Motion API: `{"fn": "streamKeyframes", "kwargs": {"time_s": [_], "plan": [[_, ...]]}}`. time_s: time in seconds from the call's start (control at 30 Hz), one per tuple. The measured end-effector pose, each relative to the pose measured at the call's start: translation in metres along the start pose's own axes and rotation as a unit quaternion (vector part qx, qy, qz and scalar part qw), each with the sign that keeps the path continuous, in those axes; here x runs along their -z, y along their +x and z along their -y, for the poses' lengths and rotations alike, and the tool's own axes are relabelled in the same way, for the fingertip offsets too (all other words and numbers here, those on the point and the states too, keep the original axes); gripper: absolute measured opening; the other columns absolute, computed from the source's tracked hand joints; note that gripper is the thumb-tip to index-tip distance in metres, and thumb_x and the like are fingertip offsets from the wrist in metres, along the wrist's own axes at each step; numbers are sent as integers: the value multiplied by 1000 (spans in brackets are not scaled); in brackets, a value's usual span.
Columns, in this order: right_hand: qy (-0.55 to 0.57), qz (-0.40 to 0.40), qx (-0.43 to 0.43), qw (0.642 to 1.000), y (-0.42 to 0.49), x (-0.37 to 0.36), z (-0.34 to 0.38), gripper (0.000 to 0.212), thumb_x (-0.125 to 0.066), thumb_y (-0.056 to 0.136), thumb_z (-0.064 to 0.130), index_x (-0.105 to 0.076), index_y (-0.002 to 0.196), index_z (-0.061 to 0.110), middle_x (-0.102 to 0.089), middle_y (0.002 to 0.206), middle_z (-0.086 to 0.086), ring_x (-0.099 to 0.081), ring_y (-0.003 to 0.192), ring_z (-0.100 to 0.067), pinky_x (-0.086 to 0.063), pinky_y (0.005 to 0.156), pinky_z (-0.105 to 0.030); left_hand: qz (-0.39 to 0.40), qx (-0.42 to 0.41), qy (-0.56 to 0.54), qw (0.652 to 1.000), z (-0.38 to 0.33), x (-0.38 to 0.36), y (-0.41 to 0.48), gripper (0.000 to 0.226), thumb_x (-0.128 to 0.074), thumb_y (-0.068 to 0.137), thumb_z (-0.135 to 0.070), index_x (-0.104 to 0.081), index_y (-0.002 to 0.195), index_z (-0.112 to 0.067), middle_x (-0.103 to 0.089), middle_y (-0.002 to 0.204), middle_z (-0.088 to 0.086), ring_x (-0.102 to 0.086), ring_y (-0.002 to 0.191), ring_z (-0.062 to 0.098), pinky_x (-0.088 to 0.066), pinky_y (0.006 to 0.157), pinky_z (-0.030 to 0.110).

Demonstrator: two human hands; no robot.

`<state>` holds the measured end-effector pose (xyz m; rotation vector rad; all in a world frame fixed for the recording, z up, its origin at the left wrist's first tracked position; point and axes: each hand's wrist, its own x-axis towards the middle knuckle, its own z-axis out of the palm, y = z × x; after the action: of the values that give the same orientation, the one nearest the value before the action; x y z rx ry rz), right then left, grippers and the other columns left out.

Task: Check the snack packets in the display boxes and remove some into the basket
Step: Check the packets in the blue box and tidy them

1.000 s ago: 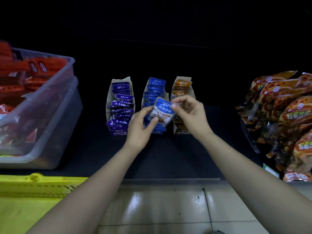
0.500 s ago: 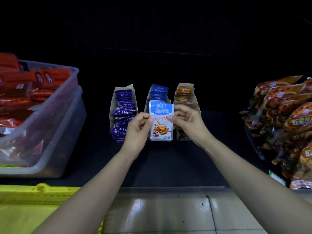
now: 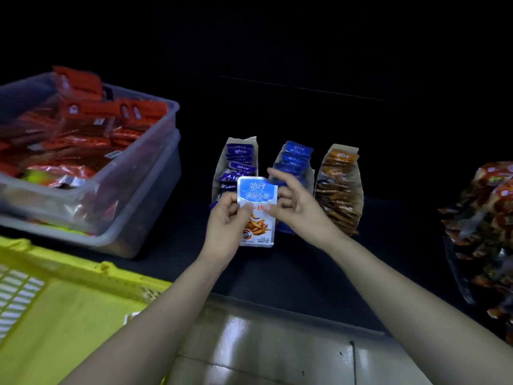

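Observation:
I hold one blue-and-white snack packet (image 3: pixel 258 190) upright in front of the display boxes. My left hand (image 3: pixel 226 229) pinches its left edge with thumb and fingers. My right hand (image 3: pixel 298 208) holds the right edge, thumb on the front and index finger lifted above the packet. Behind it three cardboard display boxes stand side by side: one with purple packets (image 3: pixel 239 158), one with blue packets (image 3: pixel 296 157), one with orange packets (image 3: pixel 339 184). The yellow basket (image 3: pixel 83 272) lies at the lower left, below the shelf edge.
Two stacked clear plastic tubs (image 3: pixel 147 176) with red packets sit on the dark shelf (image 3: pixel 305 273) at the left. Orange and brown snack bags (image 3: pixel 488 218) crowd the right edge. Grey floor tiles (image 3: pixel 277 345) show below the shelf.
The packet went from tilted to upright, its front facing me, and now sits a little further left, before the purple and blue boxes. More of the basket shows.

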<state>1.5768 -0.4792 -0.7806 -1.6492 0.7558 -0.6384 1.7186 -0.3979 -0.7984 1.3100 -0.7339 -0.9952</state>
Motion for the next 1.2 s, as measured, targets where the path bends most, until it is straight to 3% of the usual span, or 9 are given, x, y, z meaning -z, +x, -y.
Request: {"fn": "streamKeyframes", "kwargs": {"time_s": [0.17,0.27,0.37,0.5,0.73,0.83,0.97,1.07,1.2], "plan": [[15,94,34,995,-1,-50,10,70,-65,92,10,-27,150,20,-64,108,-1,-63,88,-11,-49,78,-18,-164,-67,42,983,-11,34,-41,14,-61,88,-20,-56,96,-9,-69,83,6,-65,73,14,-53,67,26],[-15,115,74,990,-7,-90,8,60,-63,94,16,-36,147,19,-62,106,1,-60,83,-4,-48,76,-16,-285,-80,77,952,-14,62,-79,18,-59,86,-27,-56,97,-14,-68,86,4,-64,76,14,-52,68,29],[-66,156,131,977,-15,-127,-1,51,-56,93,33,-48,141,20,-55,131,0,-56,111,-6,-47,91,-22,-380,-44,106,918,-11,87,-121,14,-58,83,-34,-56,95,-26,-70,90,11,-68,81,27,-54,72,44],[-178,285,137,932,-18,-171,-21,54,-50,101,36,-36,150,20,-24,160,-3,-23,146,-15,-21,116,-27,-446,36,112,887,4,109,-168,22,-57,77,-32,-53,98,-29,-71,92,11,-70,79,28,-57,77,52],[-233,321,185,899,-18,-188,-39,66,-45,98,42,-24,155,15,-26,158,-9,-32,143,-21,-32,112,-30,-497,126,35,858,38,125,-204,25,-53,97,-3,-48,121,-3,-68,97,16,-67,67,14,-53,53,22],[-245,336,185,891,-17,-185,-38,65,-48,101,37,-20,156,17,-25,158,-7,-37,139,-22,-37,109,-35,-486,158,49,858,42,133,-204,41,-54,98,-11,-42,135,-2,-64,113,19,-66,84,24,-57,71,32],[-254,344,179,886,-16,-183,-36,66,-48,101,37,-17,156,20,-28,155,-5,-41,135,-21,-40,105,-34,-426,212,128,870,44,139,-199,52,-54,99,-30,-40,143,-6,-52,137,17,-53,122,30,-41,106,44],[-262,350,171,883,-15,-178,-32,63,-48,100,39,-21,155,22,-34,151,-5,-46,130,-22,-43,102,-39,-398,179,228,870,34,135,-192,33,-55,97,-26,-59,126,-12,-57,132,13,-54,120,27,-44,102,41],[-236,284,199,908,-11,-161,-23,44,-53,100,30,-49,141,15,-54,131,-6,-57,113,-19,-47,94,-40,-363,89,321,870,13,122,-171,23,-54,96,-20,-65,116,-17,-58,123,7,-56,113,23,-46,97,41]]}}
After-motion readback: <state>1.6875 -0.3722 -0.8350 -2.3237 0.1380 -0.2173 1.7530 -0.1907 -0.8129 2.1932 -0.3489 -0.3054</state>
